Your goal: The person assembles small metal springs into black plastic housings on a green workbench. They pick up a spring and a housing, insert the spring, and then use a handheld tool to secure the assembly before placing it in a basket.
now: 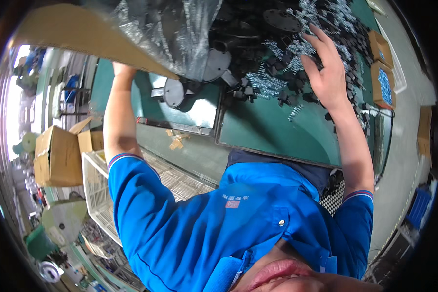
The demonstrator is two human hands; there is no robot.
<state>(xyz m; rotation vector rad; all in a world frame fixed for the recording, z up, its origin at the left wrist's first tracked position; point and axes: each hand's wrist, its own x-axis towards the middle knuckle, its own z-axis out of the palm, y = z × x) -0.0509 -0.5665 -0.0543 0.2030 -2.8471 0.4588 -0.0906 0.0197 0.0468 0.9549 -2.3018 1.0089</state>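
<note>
My right hand [326,73] hovers over a heap of metal springs [267,85] and small black parts [289,97] on the green worktop [277,129]. Its fingers are spread, with nothing between them. My left hand [123,71] is beside a tilted cardboard box [73,29]; the cardboard hides its fingers. Clear plastic film [190,34] hangs from the box over the table. Just below the film lie black parts with round grey discs, one disc [174,92] near the table's front edge and another disc [216,64] farther back.
Two small cardboard boxes [382,80] stand at the right edge of the worktop, one holding blue-looking pieces. A white plastic crate [100,190] sits on the floor at left, near a larger carton [58,155]. A blue crate [418,207] is at far right.
</note>
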